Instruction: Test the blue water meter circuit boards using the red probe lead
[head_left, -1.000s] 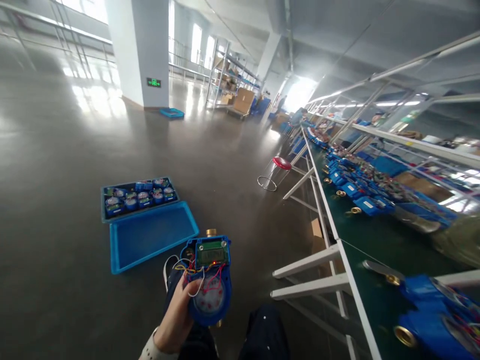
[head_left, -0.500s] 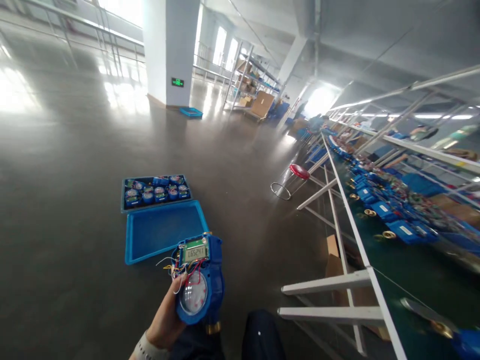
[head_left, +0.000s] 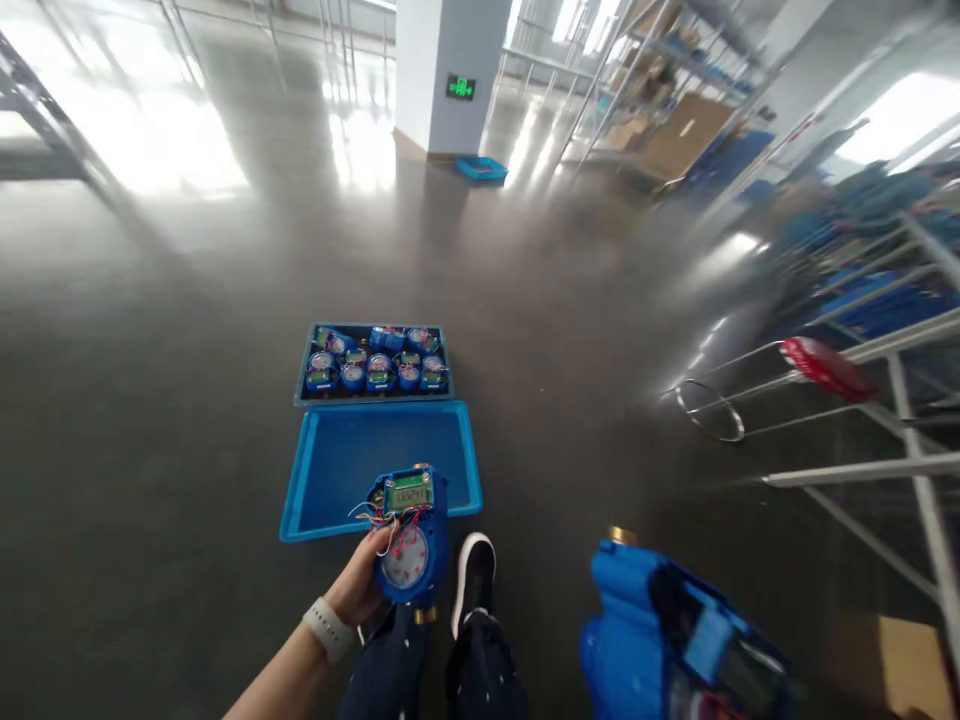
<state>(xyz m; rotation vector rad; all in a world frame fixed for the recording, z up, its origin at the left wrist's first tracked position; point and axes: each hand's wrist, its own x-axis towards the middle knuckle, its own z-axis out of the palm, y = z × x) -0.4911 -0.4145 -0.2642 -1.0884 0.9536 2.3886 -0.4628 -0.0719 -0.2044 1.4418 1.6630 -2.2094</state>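
Note:
My left hand (head_left: 361,580), with a pale band at the wrist, is closed around a blue water meter (head_left: 406,560). This meter has a round clear dial, a small lit-up number display on a green board, loose thin wires and brass ends. It is above the near edge of an empty blue tray (head_left: 341,450) on the floor. At the lower right a second blue water meter (head_left: 637,630), blurred and cut off by the frame, appears raised off the floor. No fingers show on it, and my right hand is not visible.
Behind the tray lies a dark blue crate (head_left: 300,385) holding several similar meters. My shoe (head_left: 474,580) stands close to the tray. To the right are a red-topped stool (head_left: 825,368) and a white metal frame (head_left: 862,466). A pillar (head_left: 466,125) rises farther back.
My view has swung right to left and down toward the trays. The left hand keeps its meter, now over the tray. A second meter has come into view at the lower right.

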